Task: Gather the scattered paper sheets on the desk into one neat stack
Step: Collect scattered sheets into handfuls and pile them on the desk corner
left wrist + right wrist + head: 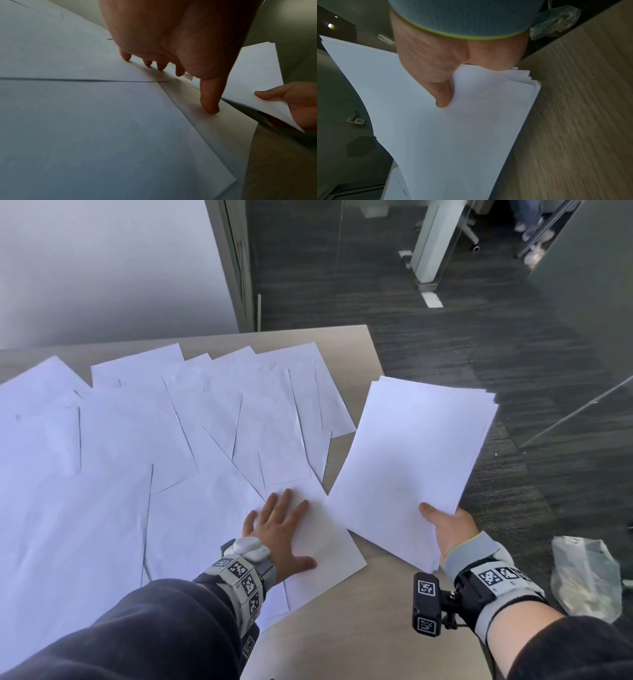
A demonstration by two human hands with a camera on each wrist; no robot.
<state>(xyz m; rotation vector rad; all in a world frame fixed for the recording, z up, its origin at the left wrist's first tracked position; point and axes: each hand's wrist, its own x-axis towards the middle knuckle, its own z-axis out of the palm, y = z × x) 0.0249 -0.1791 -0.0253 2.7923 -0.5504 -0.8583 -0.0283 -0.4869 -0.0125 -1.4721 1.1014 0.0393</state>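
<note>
Several white paper sheets lie spread and overlapping across the wooden desk. My left hand lies flat with spread fingers on the nearest sheet, which sits at the desk's front right; the left wrist view shows its fingertips pressing on that paper. My right hand grips a gathered stack of sheets by its near corner, thumb on top, held above the desk's right edge. In the right wrist view the thumb pinches the stack.
A crumpled clear plastic bag lies on the dark carpet right of the desk. The desk's right edge runs under the held stack. A wall stands behind the desk, and glass partitions with a white post stand farther off.
</note>
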